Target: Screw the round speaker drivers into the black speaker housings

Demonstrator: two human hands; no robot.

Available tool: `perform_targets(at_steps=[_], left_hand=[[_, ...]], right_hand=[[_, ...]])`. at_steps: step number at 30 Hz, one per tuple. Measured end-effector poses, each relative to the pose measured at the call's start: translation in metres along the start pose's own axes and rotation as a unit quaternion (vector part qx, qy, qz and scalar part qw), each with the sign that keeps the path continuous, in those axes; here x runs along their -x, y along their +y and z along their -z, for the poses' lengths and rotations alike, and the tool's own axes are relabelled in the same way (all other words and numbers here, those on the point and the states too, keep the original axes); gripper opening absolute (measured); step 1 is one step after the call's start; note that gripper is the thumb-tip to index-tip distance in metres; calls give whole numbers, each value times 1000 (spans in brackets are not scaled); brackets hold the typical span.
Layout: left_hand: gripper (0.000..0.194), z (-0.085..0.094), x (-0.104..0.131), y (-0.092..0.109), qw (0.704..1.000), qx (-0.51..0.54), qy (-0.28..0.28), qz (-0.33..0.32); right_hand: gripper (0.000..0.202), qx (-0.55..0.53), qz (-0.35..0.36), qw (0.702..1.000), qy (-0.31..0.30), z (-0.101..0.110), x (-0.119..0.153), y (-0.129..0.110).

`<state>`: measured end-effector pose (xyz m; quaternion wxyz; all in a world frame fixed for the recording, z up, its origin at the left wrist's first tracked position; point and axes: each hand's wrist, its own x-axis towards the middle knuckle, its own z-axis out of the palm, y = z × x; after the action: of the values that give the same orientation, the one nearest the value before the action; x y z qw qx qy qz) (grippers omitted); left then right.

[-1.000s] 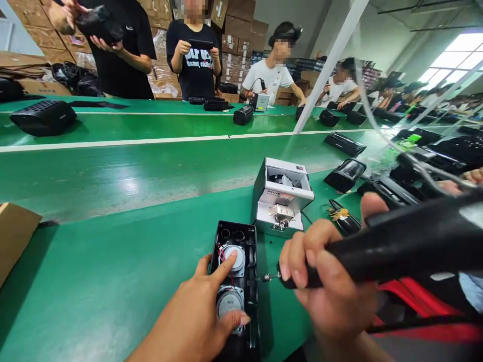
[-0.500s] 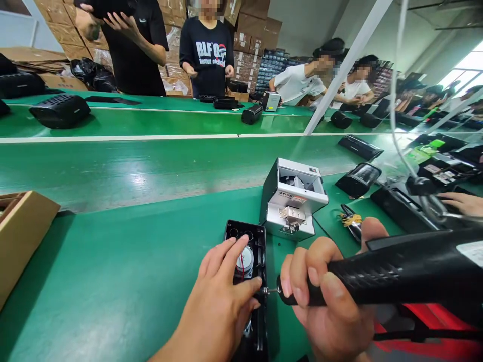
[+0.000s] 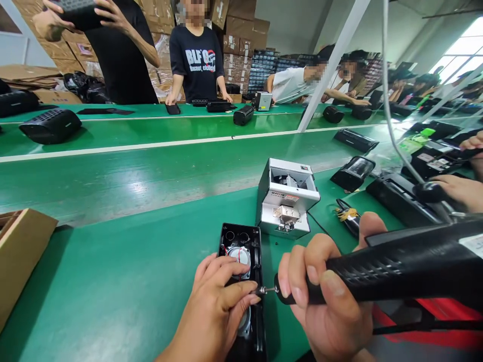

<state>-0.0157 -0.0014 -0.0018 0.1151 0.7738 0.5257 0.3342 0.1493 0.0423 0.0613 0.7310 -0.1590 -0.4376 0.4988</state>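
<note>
My right hand [image 3: 328, 296] is wrapped round a black electric screwdriver [image 3: 407, 261], held level with its bit pointing left. The thumb and forefinger of my left hand [image 3: 215, 306] pinch together at the tip of that bit; whatever lies between them is too small and dark to make out. Beneath my left hand lies an open black speaker housing [image 3: 258, 251]. Inside it are round speaker drivers [image 3: 238, 255] with red wires, partly covered by my fingers. Just beyond stands a white and black screw feeder [image 3: 289, 198].
A cardboard box [image 3: 26, 261] stands at the left edge. Right of the feeder lie a bundled cable [image 3: 347, 213] and several black speaker parts [image 3: 353, 173]. Across the green conveyor [image 3: 151, 171], people handle black speakers. A co-worker's hand [image 3: 460, 191] is at the right.
My left fingers have drawn together into a pinch at the bit's tip. The view has shifted slightly. Across the belt, one person has lowered their hands to the table.
</note>
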Motion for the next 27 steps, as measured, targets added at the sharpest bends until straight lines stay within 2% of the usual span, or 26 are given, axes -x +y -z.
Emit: perform_targets(at_steps=[7, 11, 12, 16, 17, 20, 27], left_hand=[[17, -2, -1, 1, 999, 38, 5, 25], [17, -2, -1, 0, 998, 49, 24, 24], [24, -2, 0, 0, 998, 47, 27, 24], [89, -3, 9, 5, 998, -4, 38, 55], [96, -4, 11, 6, 997, -22, 34, 71], [100, -7, 17, 6, 993, -49, -3, 111], [91, -4, 17, 1, 993, -31, -50, 102]], right_hand=[[55, -3, -7, 1000, 23, -3, -1, 5], [52, 2, -7, 1000, 13, -1, 2, 6], [52, 8, -4, 1000, 6, 1, 3, 7], [57, 60, 8, 998, -17, 7, 6, 13], [58, 73, 13, 997, -23, 9, 7, 16], [56, 102, 28, 994, -40, 14, 9, 25], [59, 136, 24, 988, -72, 21, 13, 40]])
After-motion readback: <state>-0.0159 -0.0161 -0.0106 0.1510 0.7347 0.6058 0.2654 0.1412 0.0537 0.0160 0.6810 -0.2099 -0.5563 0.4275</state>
